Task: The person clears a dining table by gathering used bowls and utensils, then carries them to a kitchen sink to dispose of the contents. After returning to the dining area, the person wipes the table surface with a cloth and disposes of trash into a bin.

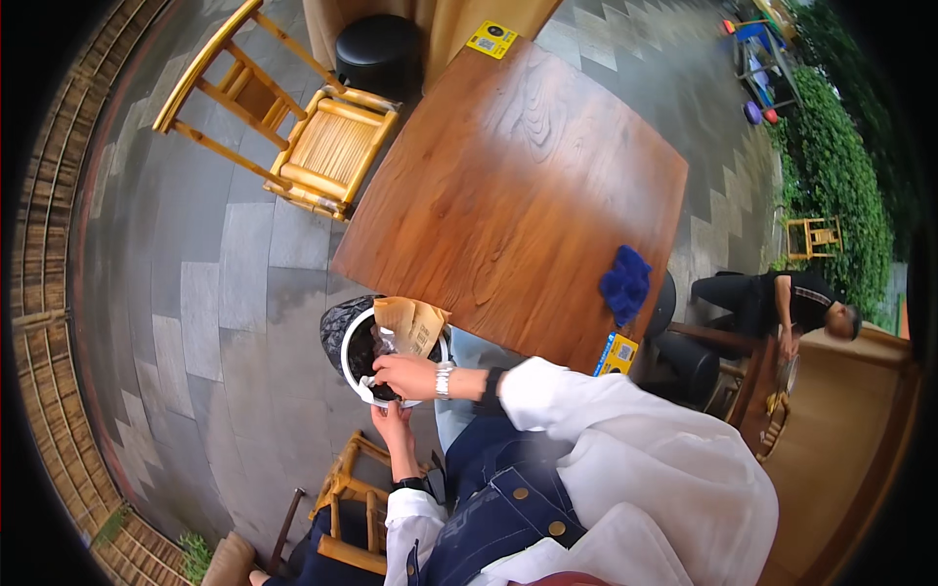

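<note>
A white round bin, lined with a black plastic bag, stands beside the table's near left corner. My left hand grips its near rim from outside. Over the bin's mouth reaches my right hand, with a silver bracelet on the wrist. Its fingertips point down into the bin, close to a white scrap at the rim; whether they pinch anything is hidden. A brown paper bag with print sticks up out of the bin, next to some clear plastic.
A wooden table carries a blue cloth and yellow printed cards at two corners. Bamboo chairs, a black stool and paving surround it. Another person bends over a table at right.
</note>
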